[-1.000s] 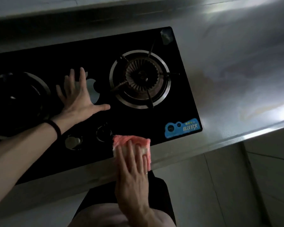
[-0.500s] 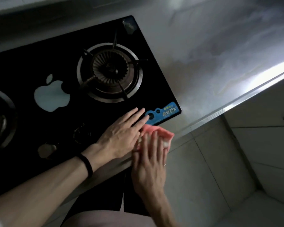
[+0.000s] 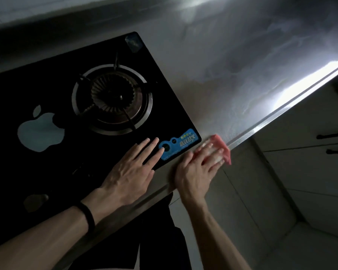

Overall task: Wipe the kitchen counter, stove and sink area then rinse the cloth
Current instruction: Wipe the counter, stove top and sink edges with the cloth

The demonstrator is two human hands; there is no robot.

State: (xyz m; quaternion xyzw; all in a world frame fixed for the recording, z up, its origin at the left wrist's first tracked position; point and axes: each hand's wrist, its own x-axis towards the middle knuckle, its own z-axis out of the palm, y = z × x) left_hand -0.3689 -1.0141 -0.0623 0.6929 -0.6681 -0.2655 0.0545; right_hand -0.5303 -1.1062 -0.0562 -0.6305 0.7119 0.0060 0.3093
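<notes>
A pink cloth (image 3: 223, 148) lies on the front strip of the grey counter (image 3: 242, 78), just right of the black glass stove (image 3: 37, 90). My right hand (image 3: 197, 168) presses flat on the cloth, fingers spread over it. The cloth's far corner sticks out at the counter's front edge. My left hand (image 3: 133, 172) rests palm down on the stove's front right corner, fingers near a blue label (image 3: 180, 143). It holds nothing. The right burner (image 3: 111, 98) sits behind both hands.
A pale apple-shaped sticker (image 3: 39, 129) marks the stove's middle. A knob (image 3: 35, 199) shows dimly at the stove's front left. Below the counter edge are tiled floor and cabinet drawers with dark handles (image 3: 330, 136). Bright light glares along the counter's right front edge.
My right hand has slid the cloth rightward along the counter's front edge, past the stove's corner. My left hand moved from the stove's middle to its front right corner.
</notes>
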